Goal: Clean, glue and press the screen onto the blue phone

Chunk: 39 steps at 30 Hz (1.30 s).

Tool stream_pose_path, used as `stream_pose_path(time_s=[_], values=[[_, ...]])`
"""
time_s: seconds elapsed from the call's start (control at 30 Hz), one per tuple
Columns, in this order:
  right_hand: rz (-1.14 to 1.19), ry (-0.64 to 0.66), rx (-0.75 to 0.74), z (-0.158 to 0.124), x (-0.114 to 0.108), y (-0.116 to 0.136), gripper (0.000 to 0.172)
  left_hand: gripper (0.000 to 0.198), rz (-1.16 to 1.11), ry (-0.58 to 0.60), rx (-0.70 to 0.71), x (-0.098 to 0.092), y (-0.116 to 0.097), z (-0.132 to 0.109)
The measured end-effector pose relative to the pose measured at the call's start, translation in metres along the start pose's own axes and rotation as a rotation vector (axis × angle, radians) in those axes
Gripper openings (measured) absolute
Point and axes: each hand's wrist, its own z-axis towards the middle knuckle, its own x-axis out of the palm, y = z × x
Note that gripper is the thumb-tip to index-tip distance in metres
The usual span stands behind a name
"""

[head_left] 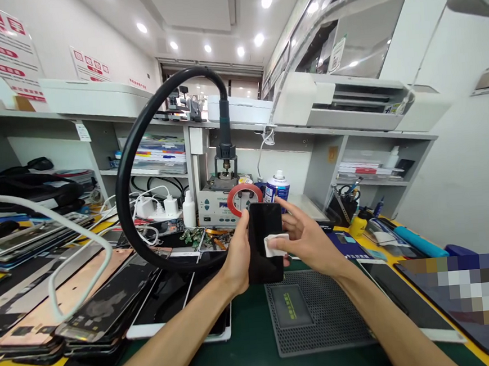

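Note:
Above the green mat (247,329) a black smartphone (263,218) is held upright, its dark glass side towards me. My left hand (238,251) grips the phone along its left edge. A small white wipe (272,249) is pressed flat on the glass by the thumb of my right hand (305,234). The other right fingers reach behind the phone's right side, partly hidden. Below the phone lies a grey perforated pad (330,306). Just behind it are a red ring-shaped roll (234,202) and a blue and white spray can (279,186).
On the left, stacked phone parts (102,307) and white-framed tablets (153,320) cover the bench. A thick black hose (121,176) arches from a benchtop machine (216,205). A white cable (78,218) loops at left. A yellow bottle (359,223) and another tablet (405,289) lie right.

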Motion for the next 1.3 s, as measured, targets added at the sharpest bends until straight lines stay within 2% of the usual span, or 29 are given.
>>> stream_pose_path(time_s=[0.13, 0.23, 0.4, 0.6, 0.73, 0.87, 1.0, 1.13, 1.23, 1.3], values=[[0.015, -0.107, -0.052, 0.002, -0.006, 0.0, 0.048, 0.074, 0.087, 0.04, -0.147, 0.001, 0.002, -0.003], [-0.033, -0.203, -0.033, 0.004, -0.014, -0.002, 0.034, 0.078, 0.143, 0.046, -0.191, 0.003, 0.004, -0.004], [-0.065, -0.279, -0.039, 0.004, -0.017, -0.002, 0.038, 0.075, 0.143, 0.056, -0.223, 0.005, 0.004, -0.005], [-0.067, -0.268, 0.021, 0.005, -0.011, -0.002, 0.041, 0.079, 0.14, 0.09, -0.24, 0.003, 0.004, -0.005], [-0.03, -0.333, 0.068, 0.005, -0.002, -0.006, 0.046, 0.086, 0.188, 0.096, -0.277, 0.003, 0.009, -0.004], [-0.088, -0.434, 0.079, 0.005, 0.011, -0.006, 0.052, 0.088, 0.271, 0.072, -0.29, 0.003, 0.013, -0.005], [-0.057, -0.486, 0.215, 0.003, 0.023, -0.001, 0.05, 0.082, 0.33, 0.055, -0.253, 0.005, 0.015, -0.007], [-0.045, -0.44, 0.254, 0.001, 0.03, 0.004, 0.06, 0.075, 0.223, 0.025, -0.157, 0.006, 0.012, -0.006], [-0.043, -0.357, 0.237, -0.001, 0.035, 0.005, 0.065, 0.069, 0.103, 0.048, -0.06, 0.003, 0.008, -0.004], [-0.032, -0.317, 0.21, -0.002, 0.036, 0.003, 0.067, 0.07, 0.022, 0.049, -0.047, 0.0, 0.005, -0.003]])
